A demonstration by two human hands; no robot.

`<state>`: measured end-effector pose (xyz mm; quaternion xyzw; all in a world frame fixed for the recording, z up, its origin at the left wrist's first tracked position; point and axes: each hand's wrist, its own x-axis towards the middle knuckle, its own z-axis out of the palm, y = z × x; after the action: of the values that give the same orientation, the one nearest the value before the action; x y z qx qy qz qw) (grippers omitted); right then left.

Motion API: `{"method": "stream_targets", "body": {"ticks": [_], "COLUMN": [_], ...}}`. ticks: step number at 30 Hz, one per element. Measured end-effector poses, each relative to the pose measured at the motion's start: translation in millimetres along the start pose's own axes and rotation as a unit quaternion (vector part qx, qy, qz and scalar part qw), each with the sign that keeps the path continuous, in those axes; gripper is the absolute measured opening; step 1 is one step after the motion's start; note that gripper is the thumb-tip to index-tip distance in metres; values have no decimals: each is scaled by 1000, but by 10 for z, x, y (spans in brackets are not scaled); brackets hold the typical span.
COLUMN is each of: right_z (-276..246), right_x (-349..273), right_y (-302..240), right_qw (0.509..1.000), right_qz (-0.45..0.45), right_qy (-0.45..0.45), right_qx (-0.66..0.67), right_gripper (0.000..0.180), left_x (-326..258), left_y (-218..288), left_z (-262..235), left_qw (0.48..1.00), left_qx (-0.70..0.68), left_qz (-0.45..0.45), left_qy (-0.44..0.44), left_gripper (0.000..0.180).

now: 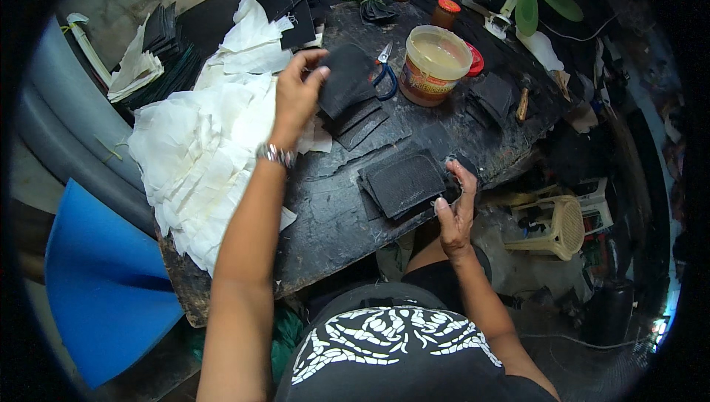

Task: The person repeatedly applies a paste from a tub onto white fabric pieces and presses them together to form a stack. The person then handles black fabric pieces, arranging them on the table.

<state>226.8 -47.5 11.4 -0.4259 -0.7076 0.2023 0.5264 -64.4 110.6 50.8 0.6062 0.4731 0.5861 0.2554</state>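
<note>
On the dark worktable (333,217), the left hand (296,91) pinches a black piece (344,80) upright, its lower edge hidden behind the stack (359,125); the right hand (456,210) grips the flat black pad (405,182), lying crosswise.

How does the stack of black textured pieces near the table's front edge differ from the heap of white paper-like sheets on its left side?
The stack of black textured pieces is dark, small and squared up in a low flat pile; the heap of white paper-like sheets is pale, far larger and spread loosely, spilling over the table edge. The right hand touches the black stack; the left hand reaches over the white heap to hold another black piece. Both rest on the same dark table.
</note>
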Motion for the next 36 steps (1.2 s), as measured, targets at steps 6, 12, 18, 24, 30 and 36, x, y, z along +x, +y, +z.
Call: {"method": "stream_targets", "body": {"ticks": [6,12,18,24,30,36], "right_z": [-328,-149,-172,-606,-582,-281], "right_x": [1105,2574,2792,1907,492,-226], "right_y": [234,730,492,193,-67,-101], "right_qw": [978,936,881,875,971,995], "right_qz": [-47,165,191,4,37,92], "right_qy": [17,-62,-206,-139,-146,-19], "right_qx": [-205,-306,-381,-465,-185,15], "right_gripper": [57,95,94,51,55,58], "left_x": [328,-669,-932,-1117,-1229,-1265], "left_y": [-116,493,496,459,433,473], "left_z": [-25,392,465,680,707,731], "left_qw": [866,876,907,946,976,970], "left_qx": [458,259,252,165,129,158], "left_qz": [197,-128,-51,-45,16,143], "left_qy": [31,-385,-333,-277,-175,-119], "left_gripper": [28,71,58,40,27,26]}}
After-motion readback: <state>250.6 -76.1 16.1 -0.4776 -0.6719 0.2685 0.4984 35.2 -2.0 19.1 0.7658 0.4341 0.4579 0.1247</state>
